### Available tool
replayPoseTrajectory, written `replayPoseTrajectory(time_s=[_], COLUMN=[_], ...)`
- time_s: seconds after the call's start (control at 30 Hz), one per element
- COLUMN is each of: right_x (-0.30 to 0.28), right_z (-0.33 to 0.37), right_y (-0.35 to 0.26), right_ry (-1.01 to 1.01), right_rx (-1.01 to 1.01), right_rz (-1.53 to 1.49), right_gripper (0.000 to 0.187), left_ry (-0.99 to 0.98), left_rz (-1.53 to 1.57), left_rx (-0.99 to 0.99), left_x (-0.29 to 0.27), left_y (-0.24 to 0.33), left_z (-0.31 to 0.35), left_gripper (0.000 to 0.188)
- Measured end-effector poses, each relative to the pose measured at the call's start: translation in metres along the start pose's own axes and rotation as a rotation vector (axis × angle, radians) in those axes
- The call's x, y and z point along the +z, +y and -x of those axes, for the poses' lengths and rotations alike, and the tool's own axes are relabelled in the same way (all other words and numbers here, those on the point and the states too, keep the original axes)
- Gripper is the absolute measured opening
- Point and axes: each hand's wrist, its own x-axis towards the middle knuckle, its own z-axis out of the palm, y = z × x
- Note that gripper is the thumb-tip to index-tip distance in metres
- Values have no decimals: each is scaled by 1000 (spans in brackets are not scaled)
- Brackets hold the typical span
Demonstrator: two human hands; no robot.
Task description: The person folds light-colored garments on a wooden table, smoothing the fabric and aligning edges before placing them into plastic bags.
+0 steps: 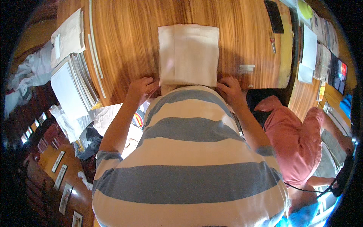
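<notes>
A folded cream cloth, with a fold line running down its left part, lies flat on the wooden table in front of me. Its near side reaches the table edge, close against my striped shirt. My left hand is at the near left corner, fingers curled and closed at the cloth's edge. At the opposite near corner, the curled fingers of my right hand are likewise closed against the cloth. The fingertips of both hands are partly hidden.
A dark phone and a small cutter-like tool lie at the table's right. Paper stacks stand at the left, more papers at the far right. A person in red trousers sits close on my right.
</notes>
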Motion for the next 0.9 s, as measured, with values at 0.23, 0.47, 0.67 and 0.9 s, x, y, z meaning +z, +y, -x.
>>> replayPoseTrajectory(time_s=[0.23,0.47,0.67,0.9], right_x=[-6,-20,-17,-16], right_z=[5,-5,6,0], right_y=[-9,-14,-16,-14], right_ry=[-143,-182,-216,-225], right_rx=[81,44,73,95], right_rz=[-78,-43,-75,-74], right_gripper=[34,32,28,21], left_ry=[-117,-104,-264,-373], left_rz=[335,218,418,411], left_rx=[-122,-214,-491,-773], left_x=[7,1,2,-27], left_y=[4,18,29,34], left_z=[9,9,4,-16], left_gripper=[19,16,23,36])
